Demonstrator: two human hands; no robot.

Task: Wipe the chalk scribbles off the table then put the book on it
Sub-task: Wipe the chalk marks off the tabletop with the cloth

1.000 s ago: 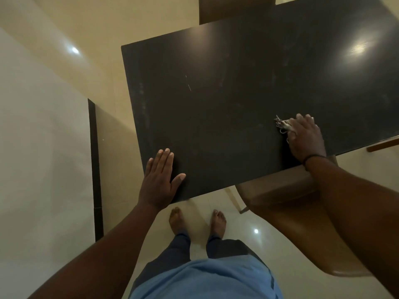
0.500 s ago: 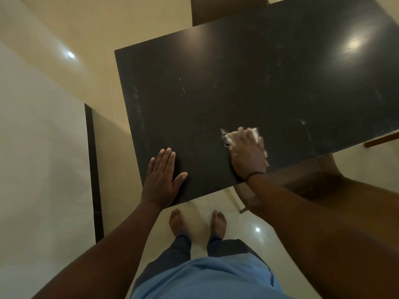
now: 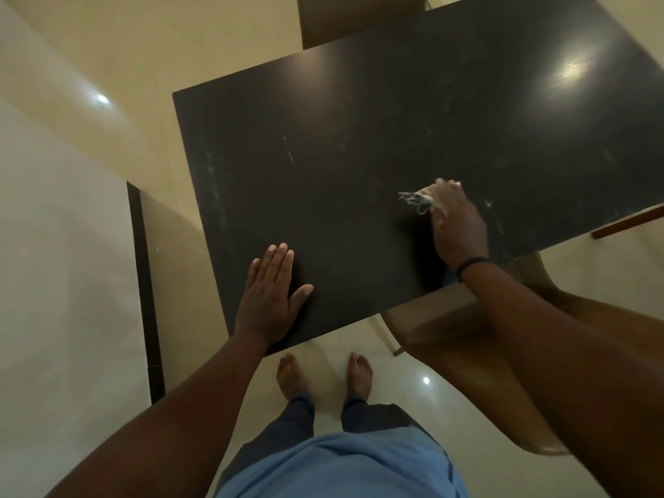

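**Cloth swept back toward the right side of the bench**

Half a second ago the right hand was pressing the cloth near the middle of the near edge; now it sits farther out toward 3 o'clock, back close to where it was a second ago. The left hand has not shifted: it lies flat on the near left corner of the dark bench, its four fingers straight and pressed together, the thumb splayed out toward 3 o'clock.

The right hand's fingers curl down over the cloth and hold it against the bench top. Only a frayed, pale tuft of the cloth shows, sticking out from under the hand toward 9 o'clock; its long axis cannot be told.

Faint chalk marks remain at the 11 o'clock part of the bench, with more pale smears just to the 3 o'clock side of the right hand. No container is in view.

A brown chair stands under the near edge at 5 o'clock.
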